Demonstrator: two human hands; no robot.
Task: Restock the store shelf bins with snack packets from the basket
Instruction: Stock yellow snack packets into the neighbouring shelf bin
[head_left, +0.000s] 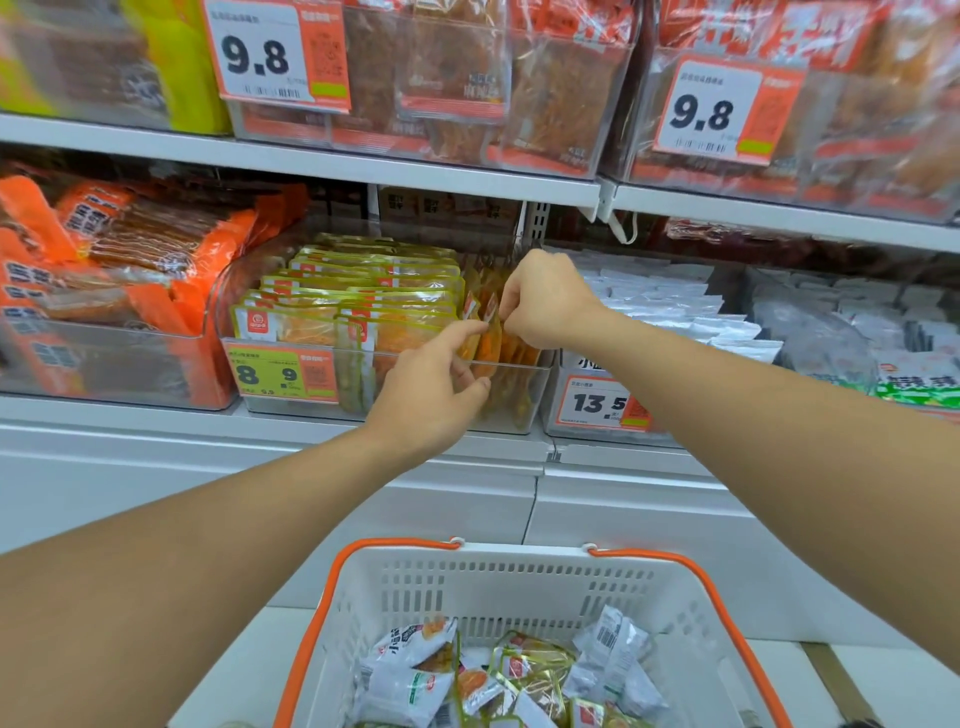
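A clear shelf bin (540, 379) on the middle shelf holds rows of yellow-edged orange snack packets (363, 291). At its right end several packets (491, 343) stand on edge. My left hand (431, 389) reaches in from below and pinches the edge of those packets with thumb and forefinger. My right hand (545, 301) comes in from the right and pinches the tops of the same upright packets. Below, a white basket (519, 587) with orange handles holds several white and yellow-edged snack packets (519, 675).
Left of the bin stands another clear bin of orange packs (119, 270). To the right are bins of white and grey packets (675, 306). The shelf above (363, 161) carries bins of red packs with 9.8 price tags. A white cabinet ledge (260, 431) runs below.
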